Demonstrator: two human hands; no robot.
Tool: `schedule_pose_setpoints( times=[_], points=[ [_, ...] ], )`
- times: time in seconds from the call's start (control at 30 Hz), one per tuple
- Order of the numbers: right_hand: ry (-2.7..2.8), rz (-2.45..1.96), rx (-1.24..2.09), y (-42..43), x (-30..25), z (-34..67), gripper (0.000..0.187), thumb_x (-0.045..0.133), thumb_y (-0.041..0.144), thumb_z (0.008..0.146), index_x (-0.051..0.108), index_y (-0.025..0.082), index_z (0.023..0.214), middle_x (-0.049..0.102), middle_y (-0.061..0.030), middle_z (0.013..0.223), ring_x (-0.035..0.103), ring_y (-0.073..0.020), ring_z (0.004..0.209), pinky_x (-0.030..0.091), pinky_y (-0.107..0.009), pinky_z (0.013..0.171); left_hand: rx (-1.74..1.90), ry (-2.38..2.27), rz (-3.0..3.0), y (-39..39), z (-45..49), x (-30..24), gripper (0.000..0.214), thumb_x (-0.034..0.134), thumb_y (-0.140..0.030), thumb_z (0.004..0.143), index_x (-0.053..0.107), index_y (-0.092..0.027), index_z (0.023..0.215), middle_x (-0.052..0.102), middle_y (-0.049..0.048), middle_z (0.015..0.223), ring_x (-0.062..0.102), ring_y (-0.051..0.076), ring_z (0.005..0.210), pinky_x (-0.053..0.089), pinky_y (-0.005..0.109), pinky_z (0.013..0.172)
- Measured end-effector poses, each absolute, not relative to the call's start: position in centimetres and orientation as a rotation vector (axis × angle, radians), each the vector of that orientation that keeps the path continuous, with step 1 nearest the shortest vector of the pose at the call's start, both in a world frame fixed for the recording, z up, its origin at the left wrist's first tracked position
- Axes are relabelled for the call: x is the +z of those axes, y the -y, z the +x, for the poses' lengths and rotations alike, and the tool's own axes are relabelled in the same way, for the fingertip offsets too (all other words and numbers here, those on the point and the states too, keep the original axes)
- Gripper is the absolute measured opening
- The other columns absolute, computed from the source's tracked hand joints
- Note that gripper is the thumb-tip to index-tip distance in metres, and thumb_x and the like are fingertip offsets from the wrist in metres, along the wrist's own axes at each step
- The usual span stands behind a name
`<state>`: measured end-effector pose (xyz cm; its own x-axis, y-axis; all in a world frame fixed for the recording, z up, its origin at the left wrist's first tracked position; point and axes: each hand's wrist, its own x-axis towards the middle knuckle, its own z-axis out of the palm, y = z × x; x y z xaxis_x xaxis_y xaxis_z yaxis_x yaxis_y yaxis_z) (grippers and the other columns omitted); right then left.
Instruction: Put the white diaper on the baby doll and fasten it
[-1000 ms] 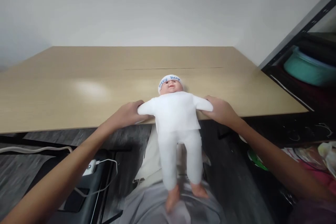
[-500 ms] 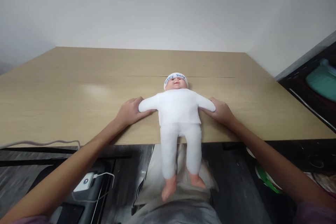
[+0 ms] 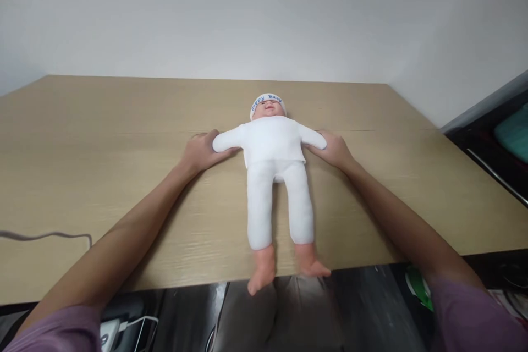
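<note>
A baby doll in a white top and trousers lies on its back on the wooden table. Its head points to the far side, and its white cap carries blue lettering. Both bare feet reach the table's near edge, one hanging slightly past it. My left hand is closed around the doll's outstretched arm on the left, fingers under it and thumb near the sleeve end. Around the other arm, my right hand has a similar hold, with some fingers hidden beneath the sleeve.
A cable runs over the table's left side. Below the near edge on the left is a white charger with a plugged-in lead. On the right stands a dark shelf holding something teal. A pale wall rises behind the table.
Both hands have moved the doll away from me, further onto the table. Its legs, which hung over the near edge, now rest on the tabletop. The view has shifted forward too.
</note>
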<state>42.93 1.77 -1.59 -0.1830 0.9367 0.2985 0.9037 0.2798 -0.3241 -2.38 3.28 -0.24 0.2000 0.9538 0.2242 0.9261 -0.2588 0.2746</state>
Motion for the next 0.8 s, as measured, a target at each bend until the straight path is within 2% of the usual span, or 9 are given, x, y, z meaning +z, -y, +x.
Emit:
schedule_pose_setpoints(
  times=[0.13,0.23,0.33,0.6,0.8],
  points=[
    [2.107,-1.639,0.046,-6.0,-1.5,42.4,0.056,0.064,0.077,0.099,0.074,0.023,0.111,0.084,-0.0142,0.111,0.076,-0.0350,0.101,0.051,-0.039,0.082,0.600,-1.943,2.366,-7.0,-2.8,-0.8,0.079,0.057,-0.099,0.081,0.067,-0.024,0.103,0.077,0.0152,0.098,0.072,0.041,0.102,0.051,0.045,0.085],
    [2.124,-1.627,0.003,-8.6,-1.6,42.3,0.059,0.063,0.080,0.099,0.073,0.023,0.110,0.083,-0.0141,0.110,0.075,-0.0352,0.100,0.050,-0.039,0.081,0.675,-1.958,2.419,-9.2,-3.1,-1.4,0.080,0.057,-0.098,0.084,0.067,-0.022,0.105,0.075,0.0168,0.101,0.067,0.042,0.109,0.051,0.048,0.096],
    [2.129,-1.611,-0.008,-10.4,-1.8,42.6,0.063,0.060,0.084,0.099,0.072,0.023,0.110,0.082,-0.0141,0.110,0.074,-0.0360,0.100,0.050,-0.041,0.080,0.753,-1.943,2.472,-10.7,-3.3,-1.9,0.077,0.056,-0.093,0.090,0.067,-0.021,0.112,0.074,0.0182,0.114,0.063,0.042,0.118,0.046,0.052,0.107],
    [2.073,-1.618,-0.081,-12.6,-3.0,43.9,0.078,0.047,0.092,0.101,0.069,0.021,0.125,0.076,-0.0199,0.125,0.067,-0.0412,0.115,0.050,-0.053,0.100,0.753,-1.902,2.434,-12.3,-3.7,-2.9,0.075,0.050,-0.081,0.103,0.065,-0.023,0.147,0.069,0.0202,0.140,0.054,0.044,0.132,0.040,0.057,0.114],
    [2.072,-1.620,-0.075,-12.9,-3.6,44.4,0.073,0.050,0.086,0.102,0.067,0.021,0.130,0.073,-0.0211,0.131,0.064,-0.0423,0.119,0.050,-0.056,0.104,0.760,-1.890,2.377,-12.2,-3.7,-2.9,0.077,0.053,-0.080,0.102,0.062,-0.027,0.157,0.066,0.0190,0.146,0.050,0.046,0.135,0.037,0.059,0.117]
  ],
)
